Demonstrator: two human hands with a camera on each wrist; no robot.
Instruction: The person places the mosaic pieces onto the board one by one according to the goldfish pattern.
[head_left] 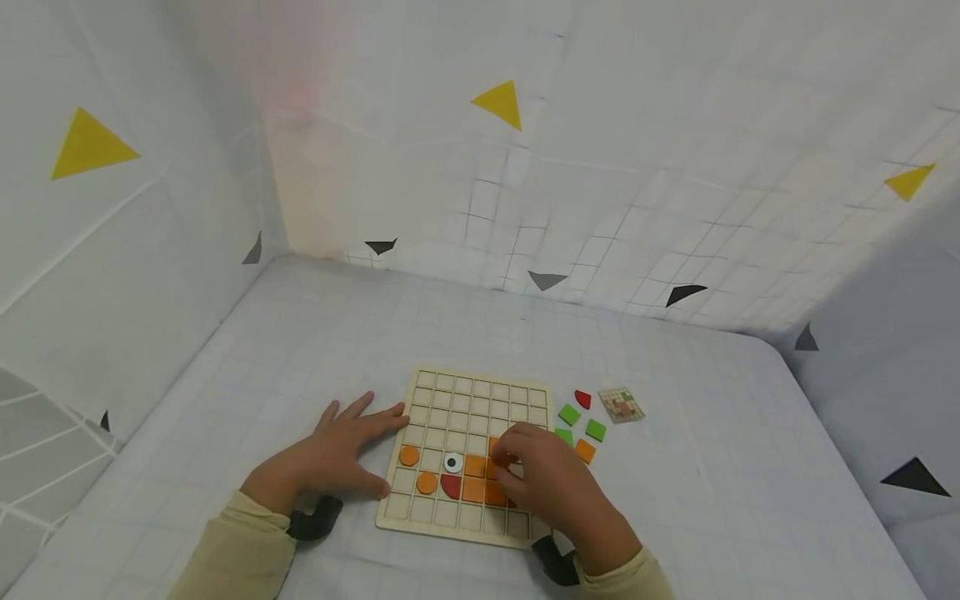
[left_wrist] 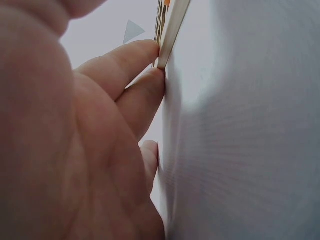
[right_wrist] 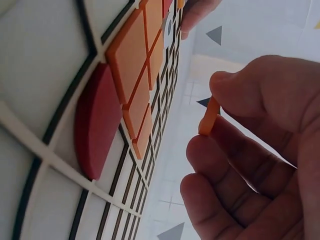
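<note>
A wooden grid board [head_left: 457, 402] lies in front of me. My left hand [head_left: 337, 454] has its fingers spread along the board's left side, fingertips at the edge [left_wrist: 163, 56]. Over the lower right part of the board, my right hand [head_left: 555, 475] pinches a small orange tile [right_wrist: 209, 116] between thumb and fingers, held off the grid. Several orange square tiles [head_left: 474, 491] sit in the cells below it. Beside them are a red rounded tile [head_left: 451, 486], a white eye disc [head_left: 453, 463] and orange discs [head_left: 427, 482]. Another red rounded tile [right_wrist: 97, 125] is largely hidden under my right hand in the head view.
Right of the board lie loose green squares [head_left: 596, 430], an orange square [head_left: 585, 451], a red rounded piece [head_left: 582, 400] and a small pattern card [head_left: 622, 405]. White cloth walls with yellow triangles [head_left: 502, 103] stand around the white table [head_left: 720, 467].
</note>
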